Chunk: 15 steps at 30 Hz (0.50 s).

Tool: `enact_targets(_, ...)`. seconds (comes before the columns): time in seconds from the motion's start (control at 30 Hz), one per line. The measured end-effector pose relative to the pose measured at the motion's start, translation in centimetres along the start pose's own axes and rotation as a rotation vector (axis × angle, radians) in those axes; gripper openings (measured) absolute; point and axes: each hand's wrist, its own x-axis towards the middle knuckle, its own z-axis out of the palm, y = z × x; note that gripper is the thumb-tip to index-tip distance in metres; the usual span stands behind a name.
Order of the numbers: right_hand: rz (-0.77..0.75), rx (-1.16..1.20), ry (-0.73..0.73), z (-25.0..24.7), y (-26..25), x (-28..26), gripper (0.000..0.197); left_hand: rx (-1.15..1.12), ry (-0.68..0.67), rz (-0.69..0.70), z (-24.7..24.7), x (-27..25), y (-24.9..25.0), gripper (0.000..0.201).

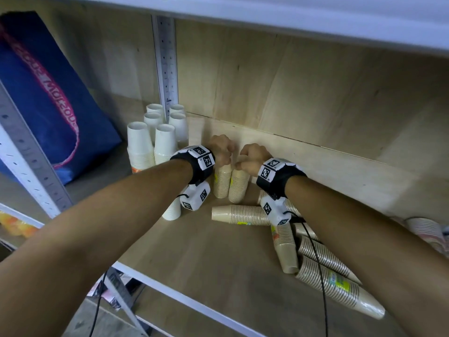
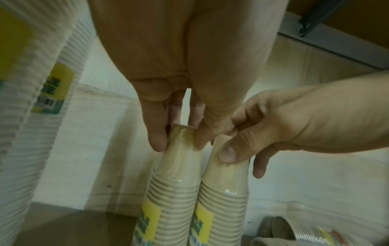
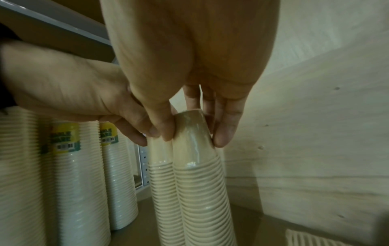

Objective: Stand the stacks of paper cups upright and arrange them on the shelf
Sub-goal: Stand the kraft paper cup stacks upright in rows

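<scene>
Shelf (image 1: pixel 194 242): L hand (image 1: pixel 221 150) pinches top of left tan stack (image 1: pixel 222 182); R hand (image 1: pixel 252 156) pinches right tan stack (image 1: pixel 239 187).

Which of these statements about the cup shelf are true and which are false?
1. The left hand pinches the top of an upright tan paper cup stack. True.
2. The right hand rests flat on the wooden shelf board. False: it grips the top of a second upright tan stack.
3. The two held tan stacks stand side by side. True.
4. All tan stacks already stand upright. False: several tan stacks lie on their sides on the shelf board.
5. The white paper cup stacks lie toppled. False: they stand upright at the back left.
</scene>
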Motion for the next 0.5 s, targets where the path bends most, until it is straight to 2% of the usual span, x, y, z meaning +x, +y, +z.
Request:
enact_targets(0.1,-0.036,0.006,-0.032,-0.15,-0.07,0.00,0.039,0.011,0.018,-0.027,0.01,0.12,-0.12,0.027)
enact_targets(0.23,-0.039,-0.027,-0.001,-0.32,-0.25,0.07,0.058,-0.014,0.029,-0.048,0.24,0.10,-0.03,0.043)
enact_targets(0.3,-0.018,-0.067,0.030,-0.32,-0.31,0.18,0.064,0.000,0.028,-0.036,0.37,0.25,-0.04,0.045)
enact_targets(0.5,-0.040,-0.140,-0.003,0.02,-0.89,0.27,0.041,-0.027,0.027,-0.092,0.61,0.82,-0.60,0.038)
